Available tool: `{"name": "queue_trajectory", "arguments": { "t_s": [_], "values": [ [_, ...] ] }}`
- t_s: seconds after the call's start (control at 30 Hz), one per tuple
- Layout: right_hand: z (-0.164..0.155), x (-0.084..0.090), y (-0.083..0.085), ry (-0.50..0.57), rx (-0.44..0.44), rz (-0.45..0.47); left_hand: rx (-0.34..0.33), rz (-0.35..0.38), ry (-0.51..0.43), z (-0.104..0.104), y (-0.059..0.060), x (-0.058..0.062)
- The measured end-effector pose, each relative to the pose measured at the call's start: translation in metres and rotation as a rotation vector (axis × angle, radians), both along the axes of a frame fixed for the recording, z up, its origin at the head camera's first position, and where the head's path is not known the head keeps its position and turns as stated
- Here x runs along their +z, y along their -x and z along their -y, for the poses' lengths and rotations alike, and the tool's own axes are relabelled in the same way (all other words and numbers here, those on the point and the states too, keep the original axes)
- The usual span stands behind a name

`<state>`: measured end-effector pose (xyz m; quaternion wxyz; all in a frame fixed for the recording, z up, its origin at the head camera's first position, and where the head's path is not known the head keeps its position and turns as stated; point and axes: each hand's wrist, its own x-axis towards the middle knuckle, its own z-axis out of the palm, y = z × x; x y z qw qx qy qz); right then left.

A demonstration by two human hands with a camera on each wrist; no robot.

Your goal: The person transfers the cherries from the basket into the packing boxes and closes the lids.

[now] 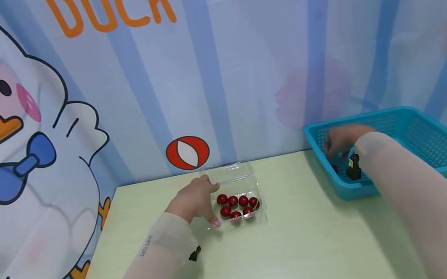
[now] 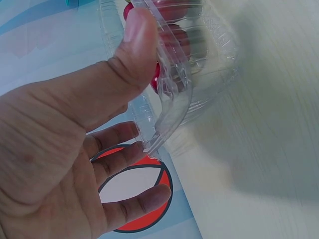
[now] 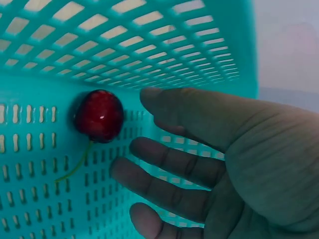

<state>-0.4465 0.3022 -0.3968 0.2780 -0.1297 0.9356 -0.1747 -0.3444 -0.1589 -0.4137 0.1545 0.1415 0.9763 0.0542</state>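
The left hand [image 1: 197,198] rests on the near-left edge of a clear plastic box [image 1: 240,201] that sits on the pale green bench [image 1: 296,255]. In the left wrist view the thumb [image 2: 137,50] presses on top of the box's rim while the other fingers [image 2: 124,164] lie straight and loose under and beside it, so the edge is lightly pinched between thumb and fingers. Just past the thumb, inside the box, lie several red cherries [image 1: 239,205], close together and touching one another.

The right hand [image 1: 341,139] is well off to the other side, reaching down into a blue-green plastic basket [image 1: 444,157] at the far right of the bench. The right wrist view shows its fingers [image 3: 169,164] spread and nearly straight, holding nothing. A single red cherry [image 3: 99,115] with a thin green stem lies on the basket's slotted floor just beyond the fingertips, close to them but not touching, near the foot of the basket's wall.

Behind both hands hangs a blue striped backdrop [image 1: 236,58] with cartoon ducks.
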Motion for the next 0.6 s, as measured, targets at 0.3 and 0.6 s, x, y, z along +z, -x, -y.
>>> {"name": "queue_trajectory", "arguments": {
  "t_s": [0.3,0.6],
  "values": [
    [0.006,0.003,-0.019,-0.064,-0.017,0.028,0.008,0.001,0.002,0.0,-0.001,0.001],
    [0.002,-0.009,-0.009,-0.049,-0.001,0.038,0.012,0.008,0.01,-0.002,-0.001,0.001]
  ]
}}
